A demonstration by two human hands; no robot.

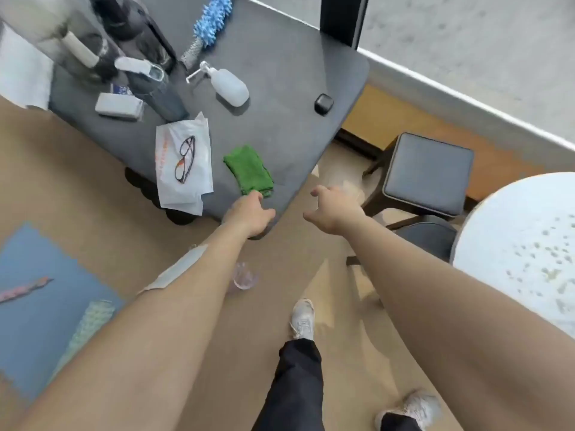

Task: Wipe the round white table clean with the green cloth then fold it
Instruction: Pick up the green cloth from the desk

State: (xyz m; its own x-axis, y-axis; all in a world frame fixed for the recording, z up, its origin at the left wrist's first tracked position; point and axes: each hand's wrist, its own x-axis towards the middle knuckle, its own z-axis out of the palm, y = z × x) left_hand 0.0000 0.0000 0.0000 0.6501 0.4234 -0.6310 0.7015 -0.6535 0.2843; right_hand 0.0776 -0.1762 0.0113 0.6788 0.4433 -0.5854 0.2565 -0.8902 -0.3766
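Observation:
A folded green cloth (249, 170) lies near the front edge of a dark grey table (280, 88). My left hand (249, 214) hovers over that edge with its fingertips at the cloth's near end; it holds nothing. My right hand (334, 209) is open in the air to the right of the grey table, a hand's width from the cloth. The round white table (522, 244) stands at the right edge of the view, its top speckled with small spots and crumbs.
On the grey table lie glasses (186, 159) on a white plastic bag, a pump bottle (228, 85), a small black case (324, 103), a blue duster (211, 18) and a dark tumbler. A black stool (427, 172) stands between the two tables. A blue mat (40, 306) covers the floor at left.

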